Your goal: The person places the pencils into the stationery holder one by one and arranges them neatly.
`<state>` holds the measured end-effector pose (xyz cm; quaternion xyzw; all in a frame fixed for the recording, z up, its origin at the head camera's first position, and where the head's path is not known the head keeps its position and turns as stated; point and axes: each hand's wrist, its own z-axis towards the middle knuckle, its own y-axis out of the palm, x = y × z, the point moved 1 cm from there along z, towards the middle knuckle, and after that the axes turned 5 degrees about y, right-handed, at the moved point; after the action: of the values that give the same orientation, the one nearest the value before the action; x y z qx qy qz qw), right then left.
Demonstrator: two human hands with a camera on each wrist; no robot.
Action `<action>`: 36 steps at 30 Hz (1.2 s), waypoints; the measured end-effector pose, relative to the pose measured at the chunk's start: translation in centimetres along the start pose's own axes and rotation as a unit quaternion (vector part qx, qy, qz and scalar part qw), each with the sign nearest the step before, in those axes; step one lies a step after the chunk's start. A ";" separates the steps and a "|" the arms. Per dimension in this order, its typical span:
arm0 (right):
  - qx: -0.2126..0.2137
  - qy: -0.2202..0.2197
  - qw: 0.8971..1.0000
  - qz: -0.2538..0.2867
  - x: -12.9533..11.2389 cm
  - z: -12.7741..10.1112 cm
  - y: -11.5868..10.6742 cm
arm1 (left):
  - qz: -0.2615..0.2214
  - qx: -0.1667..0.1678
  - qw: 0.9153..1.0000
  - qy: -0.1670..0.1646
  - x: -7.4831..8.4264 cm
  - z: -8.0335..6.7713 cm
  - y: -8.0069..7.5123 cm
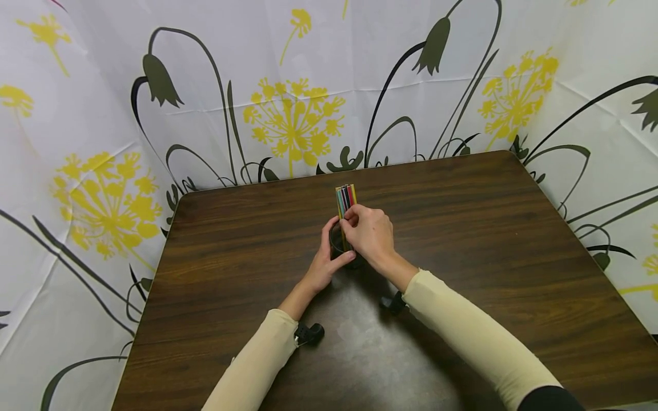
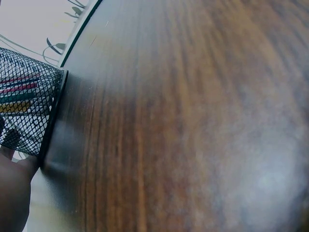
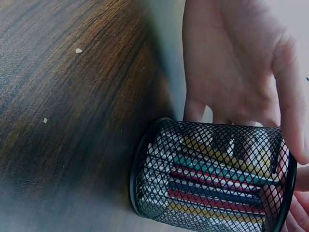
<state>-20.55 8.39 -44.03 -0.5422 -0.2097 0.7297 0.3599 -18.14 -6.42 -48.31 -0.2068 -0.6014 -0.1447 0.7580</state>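
A black mesh cup (image 1: 337, 242) is stood upright on the brown table (image 1: 462, 228), near the table's middle and a little toward its far edge. The cup is gripped from the left by the left hand (image 1: 324, 268), with the fingers wrapped round its far side and the thumb laid across its near side. A bundle of coloured pens (image 1: 346, 198) is held upright in the cup, its tops well above the rim. The pens are pinched just above the rim by the curled fingers of the right hand (image 1: 371, 234), which is set over the right side of the cup. In the right wrist view, red, teal, blue and yellow pens (image 3: 217, 183) are seen through the mesh (image 3: 207, 145), with the left palm (image 3: 231, 63) behind the cup. A flowered curtain (image 1: 293, 114) is hung behind the table.
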 end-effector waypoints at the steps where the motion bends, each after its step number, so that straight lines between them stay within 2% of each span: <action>1: 0.000 0.000 1.000 -0.002 0.0 0.0 0.0 | 0.002 0.000 1.000 -0.001 0.0 0.0 0.0; 13: 0.018 -0.034 0.999 -0.038 -0.2 0.0 0.0 | -0.006 0.000 1.000 0.019 -0.1 0.1 0.0; 21: -0.003 -0.027 0.999 -0.043 -0.1 0.0 -0.1 | -0.017 0.000 1.000 0.017 -0.3 0.0 0.0; 29: -0.018 -0.030 0.999 -0.014 0.0 0.0 -0.7 | -0.037 0.008 0.999 0.018 -0.4 0.1 0.2; 36: -0.011 -0.009 0.998 0.054 0.6 0.3 -2.3 | -0.013 0.014 1.000 0.005 -0.2 0.1 0.2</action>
<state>-20.30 10.38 -42.74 -0.5501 -0.1910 0.7507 0.3121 -18.20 -6.23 -48.54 -0.1871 -0.6020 -0.1471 0.7622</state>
